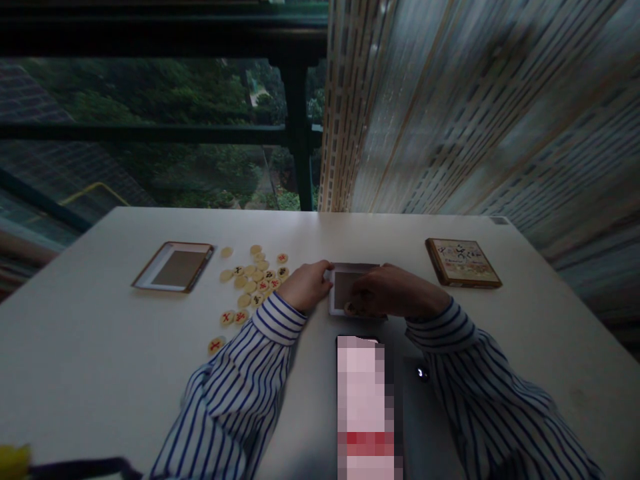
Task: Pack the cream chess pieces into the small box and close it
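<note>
A small shallow box with a brown inner bottom and pale walls lies in front of me. My left hand pinches its left rim between thumb and fingers. Over the box's right part is my right hand, its fingers bent down inside, with a round xiangqi piece at the fingertips. Shadow and the hand itself hide part of that grip. Left of my left hand, several loose xiangqi pieces are scattered, some with red or black characters, others showing plain faces.
An open box lid or tray lies at the left of the white table. A closed patterned box is at the right. A phone with a blurred screen lies close to me. Window and blind stand beyond the far edge.
</note>
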`<state>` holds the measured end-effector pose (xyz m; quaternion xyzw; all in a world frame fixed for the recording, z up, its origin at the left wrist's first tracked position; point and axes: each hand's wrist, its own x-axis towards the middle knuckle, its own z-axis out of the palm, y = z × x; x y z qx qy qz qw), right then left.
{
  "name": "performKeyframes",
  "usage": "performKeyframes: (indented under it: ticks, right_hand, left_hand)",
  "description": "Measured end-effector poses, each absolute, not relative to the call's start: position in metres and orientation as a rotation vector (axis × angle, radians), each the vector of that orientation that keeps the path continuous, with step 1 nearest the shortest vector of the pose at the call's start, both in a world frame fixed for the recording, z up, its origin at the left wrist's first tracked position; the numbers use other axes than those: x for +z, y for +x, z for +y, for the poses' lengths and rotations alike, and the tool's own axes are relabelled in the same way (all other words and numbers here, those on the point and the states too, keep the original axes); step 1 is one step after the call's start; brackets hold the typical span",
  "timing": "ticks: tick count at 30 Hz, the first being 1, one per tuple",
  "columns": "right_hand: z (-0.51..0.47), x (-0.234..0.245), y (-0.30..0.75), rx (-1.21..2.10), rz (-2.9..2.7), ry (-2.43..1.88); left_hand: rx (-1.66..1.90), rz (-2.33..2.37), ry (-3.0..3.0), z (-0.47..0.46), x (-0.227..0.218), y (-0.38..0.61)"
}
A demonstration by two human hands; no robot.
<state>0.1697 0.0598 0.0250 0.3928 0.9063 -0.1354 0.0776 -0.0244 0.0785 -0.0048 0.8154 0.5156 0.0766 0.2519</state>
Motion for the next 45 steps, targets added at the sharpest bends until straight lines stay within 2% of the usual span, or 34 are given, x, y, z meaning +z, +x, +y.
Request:
performKeyframes:
  ticks: [20, 40, 45]
  right_hand:
    - [0.058, 0.006, 0.162, -0.484, 2.806, 1.093]
    - [0.056, 0.03, 0.172, -0.405, 2.777, 1.169]
    - [0.056, 0.04, 0.179, -0.253, 2.802, 1.297]
  left_hand:
    - [0.21, 1.399, 2.227, 0.078, -0.003, -0.024]
    - [0.255, 1.386, 2.222, 0.076, -0.002, -0.024]
    - [0.388, 1.376, 2.231, 0.077, 0.002, -0.03]
